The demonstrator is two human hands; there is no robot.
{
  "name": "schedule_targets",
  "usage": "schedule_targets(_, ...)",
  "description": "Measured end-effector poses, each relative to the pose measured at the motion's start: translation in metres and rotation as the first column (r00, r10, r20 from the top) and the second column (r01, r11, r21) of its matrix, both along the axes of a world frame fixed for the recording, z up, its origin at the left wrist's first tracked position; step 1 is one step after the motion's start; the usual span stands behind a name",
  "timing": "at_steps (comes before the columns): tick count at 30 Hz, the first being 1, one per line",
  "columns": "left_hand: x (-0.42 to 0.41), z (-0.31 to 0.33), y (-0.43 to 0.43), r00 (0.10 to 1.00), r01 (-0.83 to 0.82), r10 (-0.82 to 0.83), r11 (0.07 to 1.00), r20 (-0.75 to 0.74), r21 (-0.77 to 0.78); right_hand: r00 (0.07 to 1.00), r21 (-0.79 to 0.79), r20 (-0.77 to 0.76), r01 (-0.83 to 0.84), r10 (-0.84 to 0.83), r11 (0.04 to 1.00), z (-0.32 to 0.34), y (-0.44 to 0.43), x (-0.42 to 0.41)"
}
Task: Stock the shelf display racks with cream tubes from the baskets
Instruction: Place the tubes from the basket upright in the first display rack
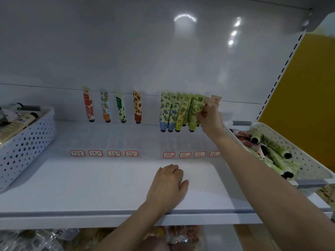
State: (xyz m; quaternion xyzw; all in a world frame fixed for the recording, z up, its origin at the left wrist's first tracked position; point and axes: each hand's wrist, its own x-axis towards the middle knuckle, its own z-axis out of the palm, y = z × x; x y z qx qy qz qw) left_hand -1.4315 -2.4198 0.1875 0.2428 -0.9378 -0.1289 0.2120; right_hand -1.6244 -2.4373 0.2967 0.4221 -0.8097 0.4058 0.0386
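Note:
Two clear display racks stand at the back of the white shelf (108, 187). The left rack (104, 140) holds single tubes, among them a red one (88, 104) and an orange-patterned one (105, 107). In the right rack (181, 142) several green and blue patterned tubes (174, 113) stand in rows, with pink tubes (214, 101) at the right end. My right hand (210, 118) is at that end and pinches a pink tube among them. My left hand (168, 182) rests on the shelf with its fingers loosely curled and holds nothing.
A white perforated basket (21, 149) with tubes sits at the shelf's left end. A cream perforated basket (297, 153) with green and red tubes sits at the right. Red-bordered labels (114, 153) line the racks' fronts. Packaged goods lie on the shelf below.

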Motion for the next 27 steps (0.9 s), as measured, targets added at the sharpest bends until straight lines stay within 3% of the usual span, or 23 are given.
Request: schedule_targets(27, -0.0007, -0.0020, -0.0009, 1.000, -0.001, 0.001, 1.000, -0.021, 0.019, 0.998, -0.055, 0.047, -0.031, 0.034, 0.998, -0.0023, -0.0024, -0.0007)
